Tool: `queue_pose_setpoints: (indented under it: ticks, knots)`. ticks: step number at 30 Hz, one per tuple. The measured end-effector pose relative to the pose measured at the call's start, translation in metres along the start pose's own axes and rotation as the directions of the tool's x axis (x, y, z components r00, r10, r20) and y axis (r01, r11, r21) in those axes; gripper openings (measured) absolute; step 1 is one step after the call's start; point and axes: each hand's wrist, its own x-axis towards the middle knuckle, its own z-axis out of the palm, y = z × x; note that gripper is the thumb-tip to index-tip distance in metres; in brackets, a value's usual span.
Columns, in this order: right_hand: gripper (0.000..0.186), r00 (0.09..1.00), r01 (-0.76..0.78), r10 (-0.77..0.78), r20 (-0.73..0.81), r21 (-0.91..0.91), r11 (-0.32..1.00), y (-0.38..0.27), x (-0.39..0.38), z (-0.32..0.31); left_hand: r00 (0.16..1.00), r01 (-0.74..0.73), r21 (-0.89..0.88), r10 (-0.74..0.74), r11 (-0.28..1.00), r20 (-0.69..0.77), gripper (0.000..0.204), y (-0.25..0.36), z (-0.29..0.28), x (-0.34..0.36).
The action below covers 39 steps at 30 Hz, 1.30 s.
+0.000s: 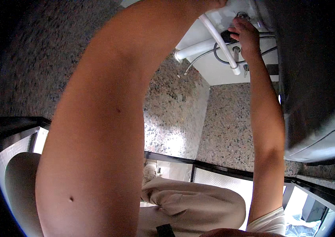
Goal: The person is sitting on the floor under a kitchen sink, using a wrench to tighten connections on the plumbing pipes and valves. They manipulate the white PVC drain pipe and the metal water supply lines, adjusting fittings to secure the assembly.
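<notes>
The right hand [247,36] is reaching up among the plumbing, its fingers curling toward a black fitting [227,36] that is lying just left of the fingertips; whether its grip is pinching the fitting or only resting near it I cannot tell. Dark wires [242,15] are showing just above the same fingers. The left hand [220,3] is mostly running out past the upper edge, so I cannot tell whether its grip is spread or closing on something. Between the two forearms, a slim white pipe [217,39] is slanting down past the fitting, crossing in front of a thicker white pipe [196,49]. A dark hose [216,56] is looping beside them, and a thin grey hose [193,62] is trailing to the left with its end hanging free. A speckled wall [230,118] is standing below the pipes, while a smooth dark grey body [317,87] is bulging at the right. Toward the lower right corner, clear crumpled plastic [302,229] is catching the light beyond an opening.
</notes>
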Motion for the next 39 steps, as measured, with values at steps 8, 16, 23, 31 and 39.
queue_pose_setpoints:
  ticks: [8, 16, 23, 31, 39]
  knots:
    - [0.032, 0.998, 0.045, -0.046, -0.044, -0.012, 0.999, 0.010, -0.028, 0.017, 0.929, 0.300, -0.386, -0.358, 0.872, -0.087, 0.026, 0.039, -0.055, -0.003]
    - [0.051, 0.981, 0.171, -0.157, -0.115, 0.126, 0.977, 0.004, 0.013, 0.013, 0.942, 0.030, -0.417, -0.164, 0.909, -0.291, 0.024, 0.051, -0.019, 0.014]
    - [0.047, 0.959, 0.029, 0.013, -0.284, 0.143, 0.989, -0.001, 0.018, -0.008, 0.976, -0.152, -0.449, 0.062, 0.880, -0.209, 0.026, 0.074, 0.002, 0.006]
    - [0.038, 0.958, 0.038, -0.060, -0.280, -0.085, 0.996, 0.012, 0.041, -0.036, 0.994, -0.107, -0.208, 0.102, 0.972, -0.036, 0.024, 0.076, -0.020, 0.029]
    - [0.046, 0.918, -0.042, -0.050, -0.393, -0.220, 0.974, 0.038, 0.042, -0.042, 0.962, -0.264, -0.190, 0.273, 0.946, 0.021, 0.019, 0.075, 0.032, 0.043]
